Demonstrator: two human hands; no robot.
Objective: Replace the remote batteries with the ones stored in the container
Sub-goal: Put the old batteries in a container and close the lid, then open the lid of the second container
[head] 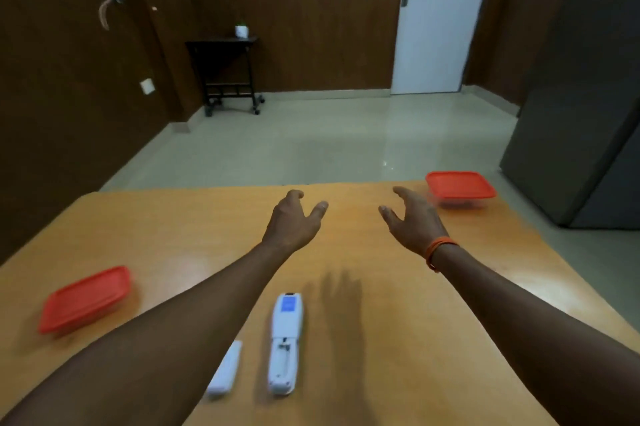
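Table (207, 238) is the landmark: wooden top, everything sits on it. Two containers with orange lids, both lids on: one (85, 299) at the table's left edge, one (460, 185) at its far right corner. Contents can't be seen through the lids, so can't tell which holds the batteries. Remote (286, 339) lies back-up near the table's front edge, centre; battery bay is open and looks empty, though blur makes that uncertain. Its cover (225, 370) lies just left of it, apart. Left hand (294, 217) and right hand (415, 217) hover over the far middle of the table, fingers spread, nothing held. Judgement: old cells out, fetching new ones is the step in hand. Next move needs picking a container, gripping it, prying the lid off.
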